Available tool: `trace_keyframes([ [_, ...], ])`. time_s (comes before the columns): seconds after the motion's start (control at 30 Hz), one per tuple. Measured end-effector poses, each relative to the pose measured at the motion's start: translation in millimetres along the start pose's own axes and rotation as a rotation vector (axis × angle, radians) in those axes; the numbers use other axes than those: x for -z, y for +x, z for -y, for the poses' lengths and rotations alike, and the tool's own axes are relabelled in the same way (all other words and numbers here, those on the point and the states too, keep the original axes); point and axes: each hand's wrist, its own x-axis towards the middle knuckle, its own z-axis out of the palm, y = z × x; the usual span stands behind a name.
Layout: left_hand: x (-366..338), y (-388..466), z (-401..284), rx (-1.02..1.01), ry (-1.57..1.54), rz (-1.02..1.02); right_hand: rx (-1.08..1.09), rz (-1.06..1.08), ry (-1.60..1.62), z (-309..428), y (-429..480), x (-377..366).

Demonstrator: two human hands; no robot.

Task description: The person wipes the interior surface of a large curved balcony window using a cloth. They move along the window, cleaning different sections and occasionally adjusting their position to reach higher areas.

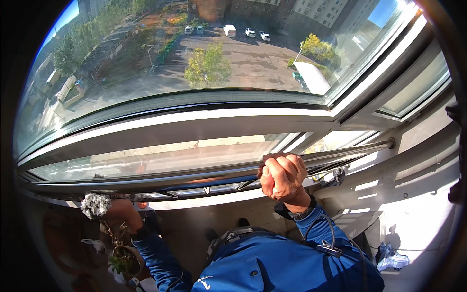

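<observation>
My right hand [284, 177] is closed around a shiny metal handrail [219, 174] that runs along the inside of the window. At the lower left, my left hand [123, 212] holds a bunched grey, fluffy cloth [95, 206] just below the rail's left part. Part of that hand lies in shade, and its fingers are mostly hidden behind the cloth. Above the rail is a white window frame [204, 117] with a large glass pane [251, 78], and a lower pane [182, 155] shows behind the rail.
A potted plant [126, 259] stands on the floor at the lower left. On the right, a bundled plastic bag [392, 257] lies by a pale wall [419, 219]. A clipped cable [330, 233] hangs along my right sleeve. Far below, outside, is a parking area [255, 65].
</observation>
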Motion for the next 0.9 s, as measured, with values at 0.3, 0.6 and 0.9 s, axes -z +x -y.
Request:
trace_keyframes([
  [0.3, 24, -59, 53, -0.061, 0.207, 0.448, -0.012, 0.037, -0.091, -1, -5, -2],
  [0.6, 26, -65, 45, 0.111, 0.184, 0.537, -0.013, -0.029, -0.047, -2, -7, -3],
  [0.9, 21, -42, 61, -0.167, 0.490, 0.398, -0.007, -0.060, -0.031, -2, -7, -6],
])
